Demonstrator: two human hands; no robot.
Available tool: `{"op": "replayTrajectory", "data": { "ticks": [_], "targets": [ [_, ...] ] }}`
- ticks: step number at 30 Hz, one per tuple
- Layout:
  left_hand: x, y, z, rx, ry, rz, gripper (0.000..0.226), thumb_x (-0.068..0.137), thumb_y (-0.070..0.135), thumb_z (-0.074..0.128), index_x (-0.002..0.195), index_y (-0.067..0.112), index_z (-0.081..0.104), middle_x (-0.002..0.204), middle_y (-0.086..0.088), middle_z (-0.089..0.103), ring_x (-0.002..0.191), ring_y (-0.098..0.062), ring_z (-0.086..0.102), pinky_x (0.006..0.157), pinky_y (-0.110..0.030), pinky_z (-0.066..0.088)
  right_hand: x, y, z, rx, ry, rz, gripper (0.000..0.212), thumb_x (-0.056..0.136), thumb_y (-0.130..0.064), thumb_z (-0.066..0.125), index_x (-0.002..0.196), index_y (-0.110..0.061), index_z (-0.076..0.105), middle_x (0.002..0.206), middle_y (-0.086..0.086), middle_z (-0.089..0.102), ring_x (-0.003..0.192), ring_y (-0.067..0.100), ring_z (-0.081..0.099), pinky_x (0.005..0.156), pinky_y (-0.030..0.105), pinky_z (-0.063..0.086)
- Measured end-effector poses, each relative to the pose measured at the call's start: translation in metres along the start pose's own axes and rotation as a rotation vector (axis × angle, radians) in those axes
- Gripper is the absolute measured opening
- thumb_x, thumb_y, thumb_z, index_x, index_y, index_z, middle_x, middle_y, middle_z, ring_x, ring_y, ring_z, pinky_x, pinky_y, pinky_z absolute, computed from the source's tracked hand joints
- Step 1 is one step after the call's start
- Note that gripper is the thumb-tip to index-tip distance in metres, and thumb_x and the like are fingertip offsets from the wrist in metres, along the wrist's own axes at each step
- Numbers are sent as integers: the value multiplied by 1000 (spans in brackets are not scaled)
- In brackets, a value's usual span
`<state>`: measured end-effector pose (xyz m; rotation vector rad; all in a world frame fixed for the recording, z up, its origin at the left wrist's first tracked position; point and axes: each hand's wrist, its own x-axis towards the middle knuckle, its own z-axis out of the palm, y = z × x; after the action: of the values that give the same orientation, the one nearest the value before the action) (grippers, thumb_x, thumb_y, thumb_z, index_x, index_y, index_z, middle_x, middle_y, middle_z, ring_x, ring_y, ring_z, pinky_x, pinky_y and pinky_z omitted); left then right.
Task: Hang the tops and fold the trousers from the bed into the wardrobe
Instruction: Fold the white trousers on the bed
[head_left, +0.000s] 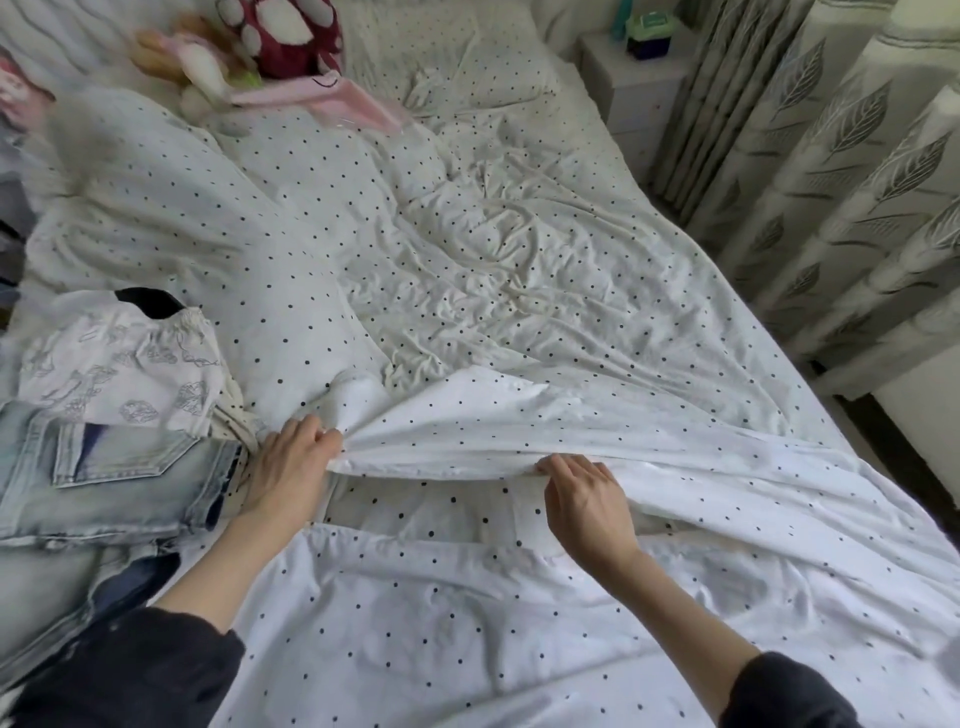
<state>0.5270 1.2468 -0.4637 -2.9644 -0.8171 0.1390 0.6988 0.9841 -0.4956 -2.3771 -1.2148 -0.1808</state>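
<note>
On bed, left hand (291, 462) & right hand (582, 499) pinch dotted garment (519, 415), prob. trousers; fingertips hidden.

Soft even daylight; top-left blurred, edges warped.

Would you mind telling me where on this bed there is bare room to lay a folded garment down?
The widest free patch is the rumpled sheet mid-bed, between the duvet and the curtain side. The left edge is crowded: jeans under a white printed garment. Toys fill the head end. Both hands, left and right, grip the dotted cloth in front.
</note>
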Motion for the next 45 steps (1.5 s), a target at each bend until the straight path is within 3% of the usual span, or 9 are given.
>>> {"op": "replayTrajectory", "data": {
  "ticks": [5, 9, 14, 22, 26, 30, 34, 39, 45],
  "targets": [
    [-20, 17, 15, 165, -544, -58, 46, 91, 15, 44, 137, 24, 40, 137, 0, 42, 132, -22, 33, 108, -37, 29, -59, 11, 20, 13, -307, -77, 47, 70, -15, 72, 115, -18, 57, 118, 4, 65, 100, 24, 67, 71, 33, 57],
    [-47, 53, 20, 122, -360, -27, 58, 87, 10, 48, 141, 23, 29, 145, -1, 30, 135, -21, 29, 111, -41, 25, -101, 8, -1, -29, -369, 10, 44, 87, -34, 41, 126, -19, 55, 131, 6, 58, 117, 23, 59, 89, 38, 52],
    [-83, 129, 32, -109, 46, 242, 68, 52, -8, 77, 116, 4, 60, 122, -19, 57, 102, -38, 61, 79, -47, 55, -165, 24, -32, -140, -444, 146, 48, 85, -39, 36, 124, -22, 57, 129, 5, 60, 115, 23, 60, 87, 42, 51],
    [-157, 289, 40, -177, -35, 520, 60, 50, 11, 83, 108, 16, 68, 118, -11, 64, 105, -28, 64, 81, -45, 53, -285, 115, -108, -275, -434, 393, 52, 77, -28, 69, 125, -17, 54, 129, 13, 58, 116, 33, 58, 87, 54, 47],
    [-191, 345, 44, -152, -107, 641, 51, 67, 33, 70, 114, 30, 52, 120, -6, 64, 108, -25, 64, 83, -54, 49, -330, 162, -146, -354, -533, 423, 80, 59, -50, 81, 124, -19, 47, 127, 12, 60, 115, 32, 59, 88, 58, 45],
    [-211, 402, 65, -4, -239, 659, 78, 39, 42, 91, 112, 27, 67, 128, -12, 59, 116, -31, 58, 103, -54, 21, -358, 223, -169, -428, -549, 502, 105, 50, -38, 88, 138, -12, 36, 139, 15, 49, 125, 35, 50, 98, 58, 36],
    [-218, 437, 78, 17, -264, 465, 91, 31, 7, 90, 117, 19, 65, 130, -15, 56, 115, -36, 58, 93, -59, 40, -372, 261, -171, -480, -511, 554, 95, 58, -14, 79, 141, -3, 35, 144, 19, 42, 130, 37, 43, 103, 56, 34],
    [-218, 445, 83, -33, -51, 381, 45, 58, -9, 66, 99, 10, 66, 109, -17, 67, 98, -35, 66, 77, -49, 53, -379, 284, -170, -479, -590, 446, 72, 87, -4, 51, 148, -11, 13, 157, 9, 9, 145, 30, 5, 116, 46, 0],
    [-237, 446, 54, -218, -337, 270, 29, 86, -1, 45, 108, 13, 58, 93, -9, 65, 83, -34, 61, 65, -37, 46, -407, 288, -188, -239, -397, 478, 42, 74, 16, 46, 109, -1, 62, 124, 11, 61, 130, 31, 43, 111, 50, 25]
  ]
}}
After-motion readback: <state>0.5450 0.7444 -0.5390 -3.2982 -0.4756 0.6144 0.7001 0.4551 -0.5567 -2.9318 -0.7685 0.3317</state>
